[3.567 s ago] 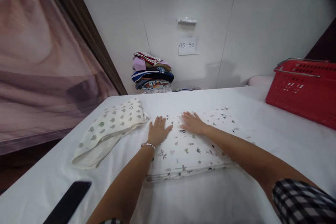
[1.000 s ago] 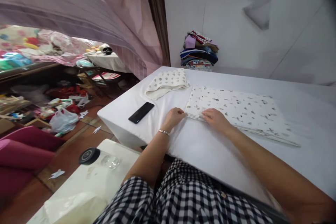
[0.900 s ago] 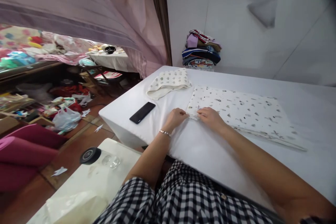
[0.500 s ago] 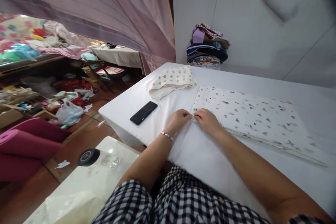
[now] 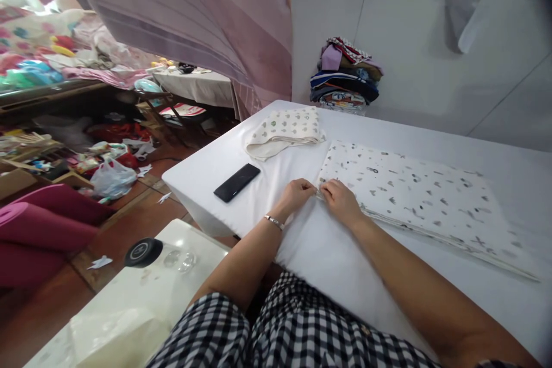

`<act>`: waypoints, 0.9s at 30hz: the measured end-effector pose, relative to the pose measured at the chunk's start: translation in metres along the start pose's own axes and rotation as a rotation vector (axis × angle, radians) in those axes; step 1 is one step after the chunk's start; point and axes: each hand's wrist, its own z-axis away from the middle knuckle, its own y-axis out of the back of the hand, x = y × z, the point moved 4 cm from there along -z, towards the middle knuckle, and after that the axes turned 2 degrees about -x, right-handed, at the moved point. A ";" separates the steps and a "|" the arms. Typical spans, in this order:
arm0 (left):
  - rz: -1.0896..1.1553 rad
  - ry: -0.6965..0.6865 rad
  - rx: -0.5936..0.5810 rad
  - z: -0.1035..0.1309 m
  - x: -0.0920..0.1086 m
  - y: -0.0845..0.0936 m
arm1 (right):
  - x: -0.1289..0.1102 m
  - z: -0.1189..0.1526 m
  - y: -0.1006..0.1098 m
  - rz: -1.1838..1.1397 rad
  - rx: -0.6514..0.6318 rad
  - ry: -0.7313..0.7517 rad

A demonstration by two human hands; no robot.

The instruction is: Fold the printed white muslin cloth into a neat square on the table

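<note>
A white printed cloth, folded in layers into a long rectangle, lies on the white-covered table. At its near left corner my left hand pinches the edge, fingers closed. Right beside it, my right hand grips the same corner, thumb and fingers together. The fingertips of both hands almost meet there. A second folded cloth, cream with small green-grey prints, rests farther back on the left. Left of my left hand lies a black phone.
Folded clothes are stacked by the wall behind the table. A low white surface at lower left carries a round black object. Pink rolled mats and a plastic bag are on the floor. A pink curtain hangs behind.
The head view has tilted slightly up, showing more of a paper on the wall. Both hands stay at the same corner of the cloth.
</note>
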 end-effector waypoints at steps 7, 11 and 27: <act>0.014 -0.048 -0.026 0.000 0.003 -0.001 | 0.005 -0.001 -0.001 -0.016 0.027 -0.066; -0.011 -0.079 -0.029 0.004 0.007 0.003 | 0.011 0.000 0.003 -0.099 0.087 -0.101; -0.383 -0.427 -0.029 0.012 0.018 -0.002 | 0.003 0.004 0.011 0.068 0.084 0.078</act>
